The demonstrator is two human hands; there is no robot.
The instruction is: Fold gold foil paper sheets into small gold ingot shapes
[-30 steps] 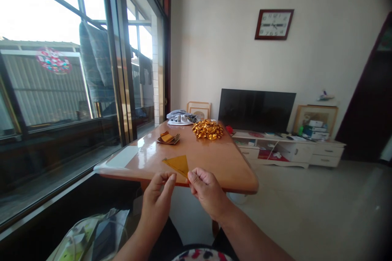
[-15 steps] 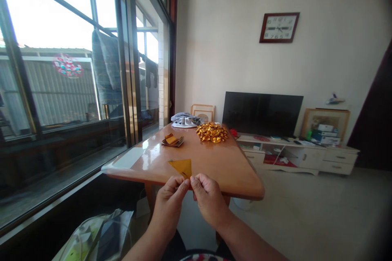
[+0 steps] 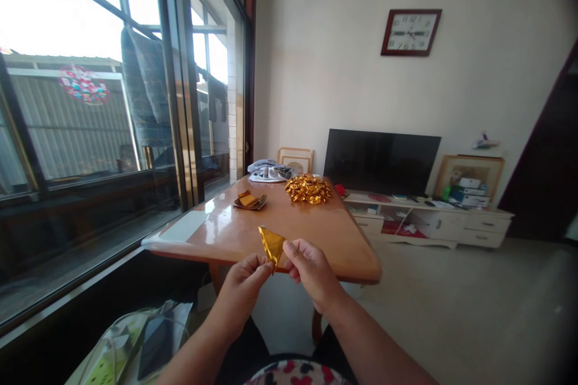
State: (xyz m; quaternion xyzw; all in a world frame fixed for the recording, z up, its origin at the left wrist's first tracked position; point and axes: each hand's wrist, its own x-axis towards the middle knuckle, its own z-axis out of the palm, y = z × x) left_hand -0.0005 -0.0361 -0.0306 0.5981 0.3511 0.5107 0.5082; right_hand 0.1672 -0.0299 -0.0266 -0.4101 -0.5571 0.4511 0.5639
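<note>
A shiny gold foil paper [image 3: 271,245], folded to a triangle, is held up over the near edge of the table. My left hand [image 3: 247,280] pinches its lower corner between thumb and fingers. At its right corner, the thumb and fingers of my right hand [image 3: 307,264] grip it too. Farther back on the tabletop lies a stack of gold and brown paper sheets [image 3: 250,200]. Behind and to the right of that stack sits a heap of folded gold foil pieces [image 3: 308,189].
The wooden table [image 3: 316,234] stretches away from me beside a large window. Folded clothes [image 3: 271,171] lie at its far end. Beyond are a television [image 3: 382,161] and a low white cabinet [image 3: 483,230]. A plastic bag [image 3: 158,337] is low on my left.
The foil triangle has been turned, and its shiny side now faces me. My right hand has moved up along it, farther from my left hand. The view has shifted slightly.
</note>
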